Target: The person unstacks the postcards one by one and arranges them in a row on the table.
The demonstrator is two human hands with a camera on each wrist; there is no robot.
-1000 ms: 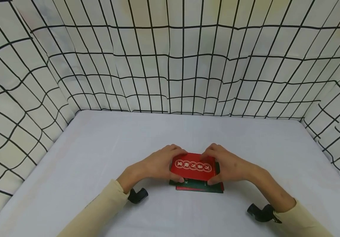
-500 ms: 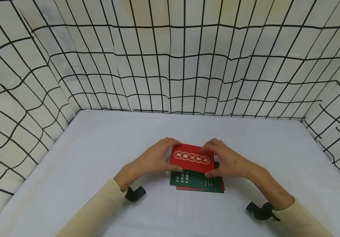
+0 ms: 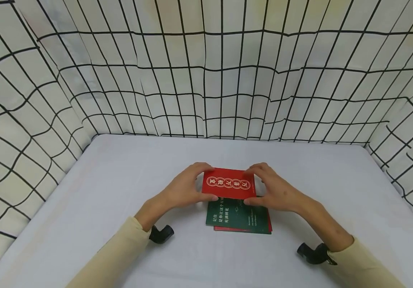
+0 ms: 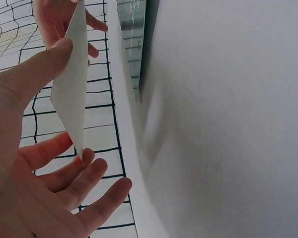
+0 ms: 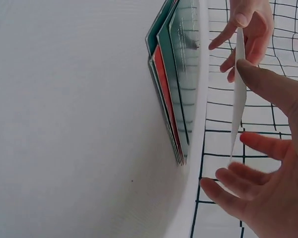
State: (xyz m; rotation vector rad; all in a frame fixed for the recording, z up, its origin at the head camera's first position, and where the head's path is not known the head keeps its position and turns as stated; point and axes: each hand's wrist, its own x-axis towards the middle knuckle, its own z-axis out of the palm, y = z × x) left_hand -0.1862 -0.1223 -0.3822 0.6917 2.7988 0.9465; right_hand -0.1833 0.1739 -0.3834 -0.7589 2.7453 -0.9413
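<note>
A red card (image 3: 228,183) with a row of white ringed characters is held level in the head view. My left hand (image 3: 184,186) pinches its left end between thumb and fingers. At the opposite end my right hand (image 3: 276,190) grips it the same way. From the left wrist the card's pale underside (image 4: 72,87) shows, raised above the table. Below it, nearer me, a stack of cards lies on the table, topped by a dark green card (image 3: 240,218) with white writing. The right wrist view shows green cards with a red card (image 5: 166,91) among them.
A white cloth (image 3: 138,168) covers the table. White walls with black netting (image 3: 224,80) rise at the back and both sides. Black wrist-camera mounts (image 3: 162,234) sit under both forearms.
Both hands have lifted the red card off the green stack and carried it away from me and slightly left. More of the green card's writing is uncovered.
</note>
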